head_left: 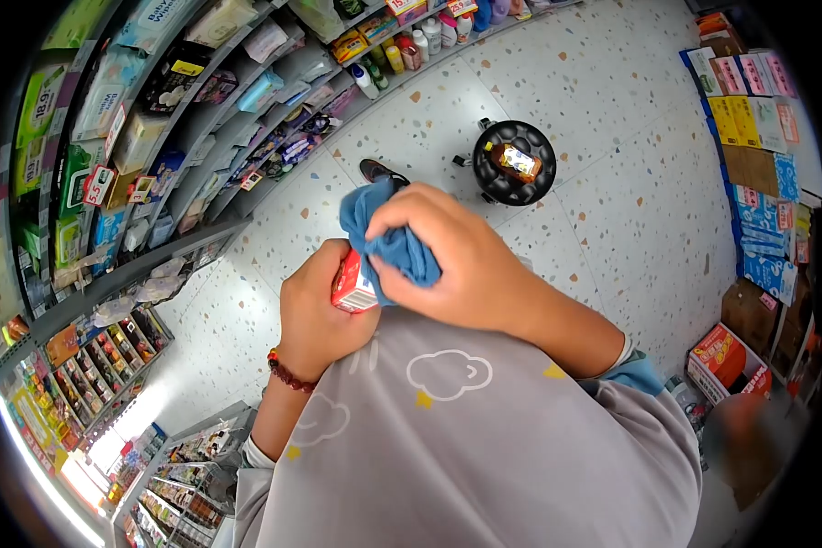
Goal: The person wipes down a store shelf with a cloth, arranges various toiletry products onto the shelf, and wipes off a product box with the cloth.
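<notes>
In the middle of the head view, my left hand (318, 306) is closed around a small red and white box (353, 285), whose barcode end faces me. My right hand (457, 256) grips a bunched blue cloth (374, 215). The cloth lies against the top of the box and hides that part of it. Both hands are close together in front of my grey apron (484, 429), which has a cloud print.
A round black stool (541, 146) with a brown, labelled package (518, 163) on it stands on the speckled floor (612, 164). Shelves of wipes and bottles (137, 119) curve along the left. Stacked boxes (763, 183) line the right, with a red carton (726, 361) lower down.
</notes>
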`<control>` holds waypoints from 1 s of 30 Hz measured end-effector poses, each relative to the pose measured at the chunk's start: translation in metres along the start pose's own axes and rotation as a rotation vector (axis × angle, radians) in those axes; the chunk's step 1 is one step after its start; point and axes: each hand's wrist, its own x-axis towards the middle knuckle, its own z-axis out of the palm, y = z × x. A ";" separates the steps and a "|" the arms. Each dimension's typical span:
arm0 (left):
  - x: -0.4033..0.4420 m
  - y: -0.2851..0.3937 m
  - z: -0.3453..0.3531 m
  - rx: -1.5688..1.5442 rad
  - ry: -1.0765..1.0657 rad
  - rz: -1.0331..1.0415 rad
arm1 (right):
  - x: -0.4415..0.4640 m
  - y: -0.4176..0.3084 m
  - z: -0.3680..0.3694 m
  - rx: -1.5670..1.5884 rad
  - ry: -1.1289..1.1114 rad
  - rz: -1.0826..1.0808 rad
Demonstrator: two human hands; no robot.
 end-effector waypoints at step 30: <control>-0.007 0.015 0.004 -0.325 0.020 0.040 | -0.022 -0.021 0.017 -0.047 0.149 -0.213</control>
